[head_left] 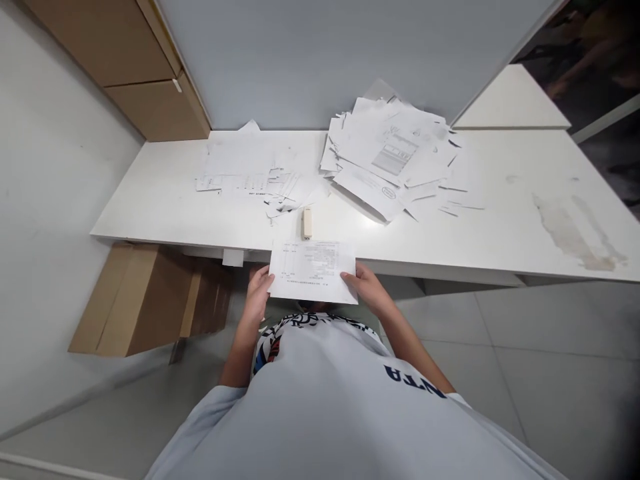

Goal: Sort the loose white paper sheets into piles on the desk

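A printed sheet of paper (313, 272) spans the gap between my two hands at the front edge of the white desk (165, 207). My left hand (259, 292) pinches its left edge, thumb on top. On the opposite edge, my right hand (369, 287) grips the same sheet, also with the thumb above and the fingers hidden underneath. Just beyond the paper lies a small cream-coloured block (307, 223), whose exact kind I cannot make out. The print on the sheet is too small to read.
A messy heap of printed papers (395, 150) lies at the back of the desk, right of centre. Torn paper pieces (283, 190) and flat sheets (235, 160) are to the left. Cardboard boxes (145, 300) stand below the desk; another box (150, 100) is at back left.
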`<state>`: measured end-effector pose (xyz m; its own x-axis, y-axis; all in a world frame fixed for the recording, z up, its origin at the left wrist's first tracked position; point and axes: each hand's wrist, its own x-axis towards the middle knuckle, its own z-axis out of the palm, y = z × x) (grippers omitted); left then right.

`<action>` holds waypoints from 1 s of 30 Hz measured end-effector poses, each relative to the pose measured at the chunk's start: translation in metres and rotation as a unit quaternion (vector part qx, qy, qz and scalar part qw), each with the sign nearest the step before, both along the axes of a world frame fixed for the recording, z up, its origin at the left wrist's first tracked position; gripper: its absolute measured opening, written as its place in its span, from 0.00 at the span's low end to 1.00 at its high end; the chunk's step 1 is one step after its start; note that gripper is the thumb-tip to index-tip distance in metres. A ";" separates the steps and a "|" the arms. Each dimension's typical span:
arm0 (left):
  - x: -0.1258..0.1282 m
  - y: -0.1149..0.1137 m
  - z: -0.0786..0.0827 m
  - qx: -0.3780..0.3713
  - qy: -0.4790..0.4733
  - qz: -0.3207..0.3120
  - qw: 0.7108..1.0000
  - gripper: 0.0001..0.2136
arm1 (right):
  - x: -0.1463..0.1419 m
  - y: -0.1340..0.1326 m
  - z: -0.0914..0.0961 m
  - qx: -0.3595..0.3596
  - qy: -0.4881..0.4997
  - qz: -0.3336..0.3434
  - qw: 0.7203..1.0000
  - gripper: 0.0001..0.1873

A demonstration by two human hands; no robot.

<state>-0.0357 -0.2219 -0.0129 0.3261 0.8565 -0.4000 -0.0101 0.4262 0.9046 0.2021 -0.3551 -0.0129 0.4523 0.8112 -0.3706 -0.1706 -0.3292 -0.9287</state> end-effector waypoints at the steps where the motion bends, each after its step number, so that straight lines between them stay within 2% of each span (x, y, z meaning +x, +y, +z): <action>1: 0.002 0.003 0.000 0.011 0.015 -0.019 1.000 0.24 | 0.003 -0.001 -0.004 -0.003 -0.012 -0.006 1.000 0.27; 4: 0.010 0.009 -0.001 0.069 0.050 -0.041 0.996 0.19 | 0.010 0.002 -0.012 -0.004 -0.036 -0.032 0.999 0.26; 7: 0.019 0.014 0.000 0.089 0.081 -0.049 0.992 0.17 | 0.015 0.010 -0.017 -0.003 -0.027 -0.048 0.998 0.23; 12: 0.026 0.018 0.002 0.095 0.078 -0.051 0.991 0.22 | 0.022 0.022 -0.017 -0.001 -0.046 -0.064 0.997 0.20; 18: 0.027 0.017 -0.002 0.117 0.099 -0.043 0.987 0.32 | 0.026 0.033 -0.008 0.000 -0.090 -0.039 0.995 0.19; 21: 0.027 0.013 -0.001 0.149 0.142 -0.028 0.978 0.32 | 0.029 0.036 -0.006 -0.007 -0.093 -0.034 0.995 0.19; 23: 0.029 0.012 0.005 0.223 0.205 0.005 0.953 0.29 | 0.031 0.039 -0.006 -0.015 -0.088 -0.031 0.996 0.18; 25: 0.038 0.016 0.016 0.329 0.256 0.014 0.909 0.25 | 0.032 0.044 -0.006 -0.021 -0.090 -0.026 0.995 0.16; 27: 0.056 0.028 0.029 0.428 0.270 -0.037 0.862 0.23 | 0.031 0.053 -0.005 -0.020 -0.113 -0.029 0.993 0.13; 30: 0.096 0.056 0.043 0.527 0.259 -0.177 0.790 0.24 | 0.027 0.069 0.000 -0.012 -0.188 -0.035 0.982 0.10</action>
<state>0.0608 -0.1658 0.0299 0.6465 0.6941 0.3165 0.4280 -0.6735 0.6027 0.2290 -0.2861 -0.0129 0.6146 0.7665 -0.1867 0.1591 -0.3522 -0.9223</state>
